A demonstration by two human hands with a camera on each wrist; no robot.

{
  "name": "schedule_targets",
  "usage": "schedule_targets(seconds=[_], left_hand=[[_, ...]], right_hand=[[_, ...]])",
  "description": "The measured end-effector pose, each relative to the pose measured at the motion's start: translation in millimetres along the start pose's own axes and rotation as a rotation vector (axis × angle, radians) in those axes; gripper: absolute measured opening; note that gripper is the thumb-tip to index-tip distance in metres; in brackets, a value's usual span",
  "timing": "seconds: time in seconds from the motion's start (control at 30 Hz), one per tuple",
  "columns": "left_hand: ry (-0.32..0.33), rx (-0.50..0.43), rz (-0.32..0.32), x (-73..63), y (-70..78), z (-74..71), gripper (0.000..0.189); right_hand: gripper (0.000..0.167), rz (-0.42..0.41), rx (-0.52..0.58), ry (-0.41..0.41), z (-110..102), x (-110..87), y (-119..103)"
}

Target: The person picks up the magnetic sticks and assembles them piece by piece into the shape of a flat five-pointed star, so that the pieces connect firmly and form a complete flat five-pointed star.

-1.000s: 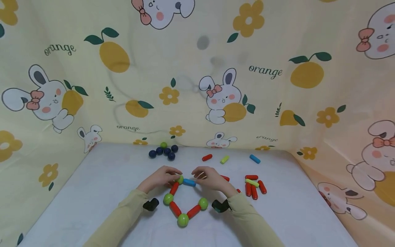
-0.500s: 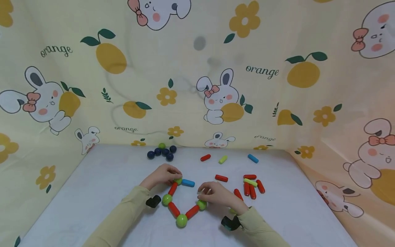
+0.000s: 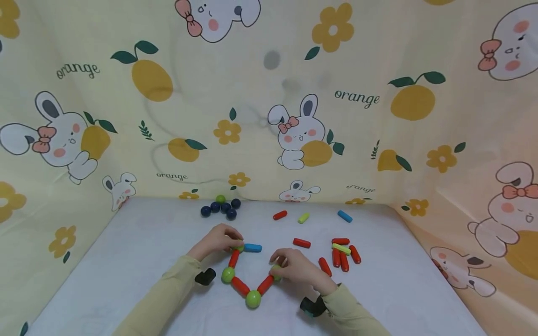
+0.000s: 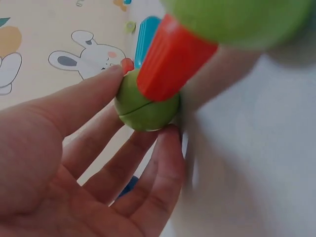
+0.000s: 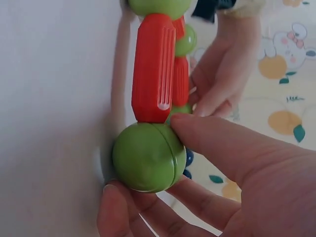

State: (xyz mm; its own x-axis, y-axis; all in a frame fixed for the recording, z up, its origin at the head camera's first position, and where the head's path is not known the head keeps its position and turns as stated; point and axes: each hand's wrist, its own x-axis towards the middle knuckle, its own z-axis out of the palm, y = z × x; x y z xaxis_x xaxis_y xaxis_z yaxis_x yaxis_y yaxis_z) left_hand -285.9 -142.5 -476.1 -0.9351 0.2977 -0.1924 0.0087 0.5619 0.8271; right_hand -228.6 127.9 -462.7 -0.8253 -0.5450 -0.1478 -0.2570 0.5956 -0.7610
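Observation:
A bent chain of green balls and three red rods lies on the white table (image 3: 138,280), with a ball (image 3: 253,299) at its nearest corner. My left hand (image 3: 220,239) pinches the green ball (image 4: 140,111) at the chain's far left end between thumb and fingers. From that ball a blue rod (image 3: 253,248) sticks out to the right. At the other end, my right hand (image 3: 296,268) holds the last green ball (image 5: 148,158), thumb near the joint with its red rod (image 5: 154,69). Another red rod (image 4: 173,59) joins the left-held ball to the corner ball (image 3: 228,275).
Dark blue balls (image 3: 225,207) and one green ball (image 3: 220,199) sit at the back left. Beyond my right hand lie loose red rods (image 3: 301,242), a cluster with a yellow-green rod (image 3: 341,248), and a blue rod (image 3: 345,216). A patterned cloth (image 3: 252,93) hangs behind.
My right hand has come down from beside the blue rod to the chain's right-end ball and grips it. The left-held ball and blue rod have shifted slightly left; the nearest ball moved slightly right.

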Motion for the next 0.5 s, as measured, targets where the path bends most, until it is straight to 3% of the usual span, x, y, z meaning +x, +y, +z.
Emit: schedule_targets(seconds=[0.2,0.5], left_hand=[[0.058,0.000,-0.014,-7.9,-12.7,-5.8,0.017],[0.079,-0.035,-0.037,-27.5,-22.4,-8.9,0.023]], right_hand=[[0.029,0.012,0.002,0.048,-8.1,13.6,10.0],[0.029,0.035,0.034,0.085,-17.3,35.3,9.0]])
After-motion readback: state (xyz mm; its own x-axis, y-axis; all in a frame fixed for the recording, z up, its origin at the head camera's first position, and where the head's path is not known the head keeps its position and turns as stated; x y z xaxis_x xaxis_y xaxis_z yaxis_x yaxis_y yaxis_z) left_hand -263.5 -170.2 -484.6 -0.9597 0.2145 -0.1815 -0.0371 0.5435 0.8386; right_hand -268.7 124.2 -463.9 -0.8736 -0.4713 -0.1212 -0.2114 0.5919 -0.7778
